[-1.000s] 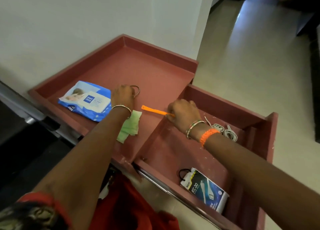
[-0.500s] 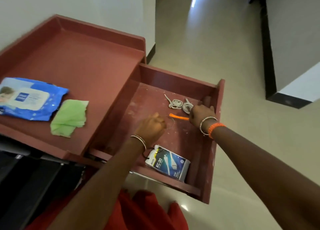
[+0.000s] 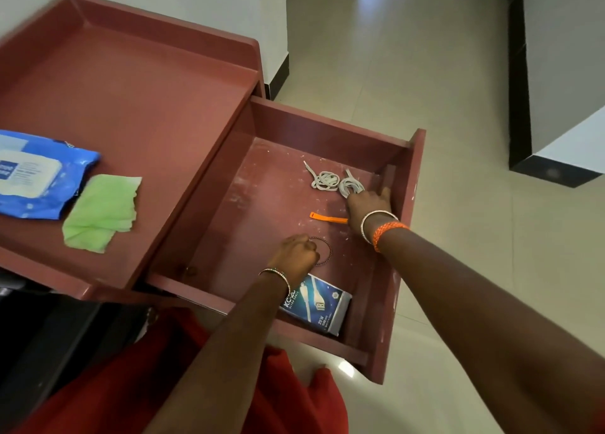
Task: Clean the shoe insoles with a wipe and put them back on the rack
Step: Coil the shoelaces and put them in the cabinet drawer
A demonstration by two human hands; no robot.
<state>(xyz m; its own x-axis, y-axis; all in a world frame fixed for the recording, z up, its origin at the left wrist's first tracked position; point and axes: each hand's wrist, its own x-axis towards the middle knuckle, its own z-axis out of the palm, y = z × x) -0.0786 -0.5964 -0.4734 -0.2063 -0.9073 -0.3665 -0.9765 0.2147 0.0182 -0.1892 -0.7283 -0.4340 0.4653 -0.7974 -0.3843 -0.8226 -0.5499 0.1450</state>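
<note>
wipe (image 3: 100, 212) green, crumpled, on red cabinet top (image 3: 137, 106) beside blue pack (image 3: 36, 175).

I see a dull red surface (image 3: 131, 106) and drawer (image 3: 406, 270), its floor flecked white. At left, a blue and white wipes pack (image 3: 36, 175) and a pale green wipe (image 3: 101, 211). In the drawer: an orange strip (image 3: 327, 217), grey-white cables (image 3: 337, 181), a blue box (image 3: 316, 304).
</note>
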